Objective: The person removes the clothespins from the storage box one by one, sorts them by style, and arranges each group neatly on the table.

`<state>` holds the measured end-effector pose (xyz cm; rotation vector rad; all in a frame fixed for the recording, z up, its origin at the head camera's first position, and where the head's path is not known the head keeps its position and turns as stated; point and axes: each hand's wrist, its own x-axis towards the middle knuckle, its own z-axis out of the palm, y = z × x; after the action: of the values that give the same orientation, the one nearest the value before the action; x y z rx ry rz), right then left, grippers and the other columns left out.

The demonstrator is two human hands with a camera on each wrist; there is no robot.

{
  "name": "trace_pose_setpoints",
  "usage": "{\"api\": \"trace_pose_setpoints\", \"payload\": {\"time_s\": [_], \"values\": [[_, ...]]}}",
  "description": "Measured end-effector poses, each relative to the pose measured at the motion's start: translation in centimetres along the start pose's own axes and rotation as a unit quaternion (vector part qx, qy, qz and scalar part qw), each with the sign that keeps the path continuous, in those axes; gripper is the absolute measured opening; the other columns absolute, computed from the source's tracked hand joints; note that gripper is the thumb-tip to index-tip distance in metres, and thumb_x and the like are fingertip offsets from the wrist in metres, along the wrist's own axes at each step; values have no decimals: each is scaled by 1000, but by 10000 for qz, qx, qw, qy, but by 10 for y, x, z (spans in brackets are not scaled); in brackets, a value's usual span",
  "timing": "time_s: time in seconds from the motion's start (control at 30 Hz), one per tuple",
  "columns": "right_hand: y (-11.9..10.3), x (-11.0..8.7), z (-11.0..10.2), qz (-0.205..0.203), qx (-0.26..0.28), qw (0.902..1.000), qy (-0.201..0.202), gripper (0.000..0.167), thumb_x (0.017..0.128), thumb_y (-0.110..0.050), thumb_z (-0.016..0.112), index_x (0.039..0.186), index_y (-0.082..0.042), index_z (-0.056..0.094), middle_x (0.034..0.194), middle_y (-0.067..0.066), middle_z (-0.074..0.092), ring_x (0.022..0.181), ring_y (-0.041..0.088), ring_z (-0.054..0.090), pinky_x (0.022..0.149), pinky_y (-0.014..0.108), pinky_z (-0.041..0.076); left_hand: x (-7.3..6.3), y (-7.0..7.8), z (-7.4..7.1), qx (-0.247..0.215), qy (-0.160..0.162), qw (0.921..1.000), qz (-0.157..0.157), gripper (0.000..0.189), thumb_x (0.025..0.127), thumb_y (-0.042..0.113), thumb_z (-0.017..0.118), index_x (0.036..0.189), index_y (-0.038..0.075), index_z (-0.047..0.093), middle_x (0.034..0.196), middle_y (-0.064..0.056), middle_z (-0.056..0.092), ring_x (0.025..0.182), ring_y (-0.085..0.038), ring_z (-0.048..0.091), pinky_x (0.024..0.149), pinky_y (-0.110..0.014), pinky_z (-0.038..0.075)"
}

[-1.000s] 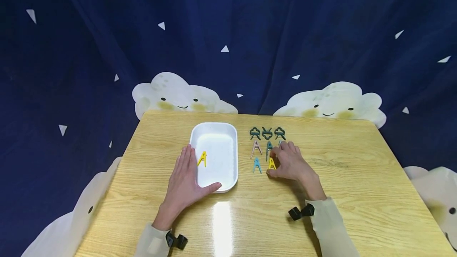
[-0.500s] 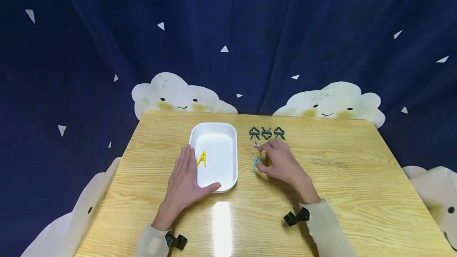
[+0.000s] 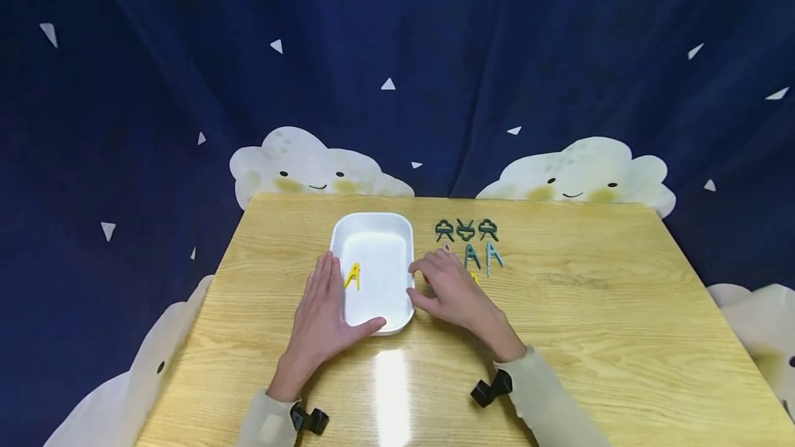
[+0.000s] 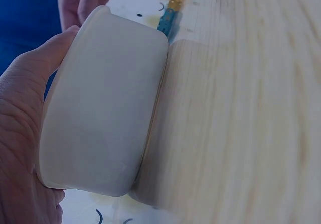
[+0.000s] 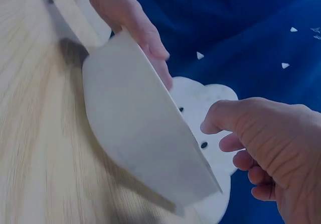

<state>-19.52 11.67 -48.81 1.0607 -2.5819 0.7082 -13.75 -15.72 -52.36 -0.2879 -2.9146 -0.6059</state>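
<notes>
My left hand [image 3: 318, 312] lies along the left side of a white tray [image 3: 373, 216], fingers straight and thumb at the front rim. Inside the tray is a yellow clothespin [image 3: 352, 276]. At the right rim is my right hand [image 3: 453, 295], fingers bent and thumb toward them; a small red piece [image 3: 427, 280], apparently part of a clothespin, shows between them, mostly hidden. In the right wrist view, my right hand [image 5: 271, 138] hovers beside the tray wall [image 5: 135, 118]. The left wrist view shows my left hand [image 4: 22, 113] against the tray's side.
Right of the tray, a row of dark green clips [image 3: 466, 230] lies at the back. Before it are a teal clothespin [image 3: 472, 256], a light blue clothespin [image 3: 493, 257] and a partly covered yellow clothespin [image 3: 475, 278]. A dark blue curtain [image 3: 348, 74] hangs behind the wooden table [image 3: 590, 316].
My right hand has moved left from the clothespins to the tray's right rim, and the red piece now shows in it. The left hand and tray have stayed in place.
</notes>
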Motion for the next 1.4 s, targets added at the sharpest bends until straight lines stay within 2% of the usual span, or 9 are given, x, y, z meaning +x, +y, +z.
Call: {"api": "trace_pose_setpoints", "payload": {"time_s": [0.1, 0.2, 0.3, 0.47, 0.7, 0.9, 1.13, 1.3, 1.4], "values": [[-8, 9, 6, -108, 15, 9998, -182, 29, 91, -28, 76, 112, -8, 73, 86, 1, 64, 87, 18, 51, 94, 47, 50, -2, 0, 2, 16, 10, 10000, 5, 144, 72, 97, 55, 165, -4, 10, 175, -18, 2, 162, -30, 1, 130, -49, 14], [-13, 18, 12, -229, 91, 9990, -381, 31, 94, -29, 73, 115, -7, 72, 87, 3, 66, 87, 17, 53, 86, 40, 47, -2, -1, 4, 19, 43, 10000, 11, 143, 73, 97, 55, 165, -4, 11, 175, -18, 5, 162, -30, 2, 130, -49, 14], [-16, 27, 18, -311, 136, 9978, -566, 32, 95, -30, 72, 117, -7, 72, 92, 3, 70, 88, 16, 55, 88, 38, 48, -1, -1, 4, 12, 80, 10000, 34, 141, 74, 96, 54, 165, -4, 13, 175, -19, 6, 162, -30, 3, 130, -48, 15], [-18, 40, 27, -209, 22, 9940, -1076, 37, 95, -33, 73, 122, -8, 71, 109, 4, 76, 97, 19, 62, 93, 40, 50, 1, 0, 4, 46, 147, 9998, 113, 140, 75, 96, 54, 164, -5, 15, 174, -20, 9, 162, -33, 8, 130, -48, 16], [-17, 55, 38, -25, -328, 9841, -1744, 65, 88, -37, 83, 141, -6, 61, 122, 10, 74, 108, 25, 69, 96, 42, 55, 2, 1, 3, 62, 83, 9999, 105, 140, 75, 97, 52, 164, -5, 15, 174, -20, 8, 162, -30, 4, 131, -47, 14], [-14, 68, 45, 74, -621, 9766, -2056, 72, 87, -42, 85, 144, -7, 59, 121, 9, 73, 106, 25, 69, 91, 40, 56, 1, 0, 2, 100, 15, 9999, 57, 142, 74, 98, 51, 165, -4, 13, 175, -17, 1, 162, -31, 2, 131, -46, 12], [-18, 83, 50, 96, -775, 9651, -2499, 73, 86, -47, 83, 144, -8, 59, 120, 8, 73, 105, 23, 69, 93, 38, 55, 2, -1, 2, 64, 48, 10000, 41, 142, 74, 98, 51, 165, -3, 11, 175, -17, 3, 162, -29, 0, 131, -47, 13], [-22, 93, 51, 113, -773, 9604, -2674, 70, 87, -45, 82, 141, -8, 59, 116, 6, 73, 102, 22, 69, 93, 39, 55, 2, -2, 1, 82, 59, 9999, 43, 142, 73, 98, 51, 165, -3, 11, 175, -17, 3, 162, -31, 3, 131, -47, 14], [-23, 100, 54, 53, -823, 9595, -2693, 65, 88, -46, 81, 137, -9, 61, 111, 4, 74, 97, 19, 68, 88, 38, 56, 2, -2, 1, 74, 69, 9999, 46, 142, 73, 98, 52, 165, -3, 12, 175, -17, 2, 162, -32, 6, 130, -47, 15]]}}
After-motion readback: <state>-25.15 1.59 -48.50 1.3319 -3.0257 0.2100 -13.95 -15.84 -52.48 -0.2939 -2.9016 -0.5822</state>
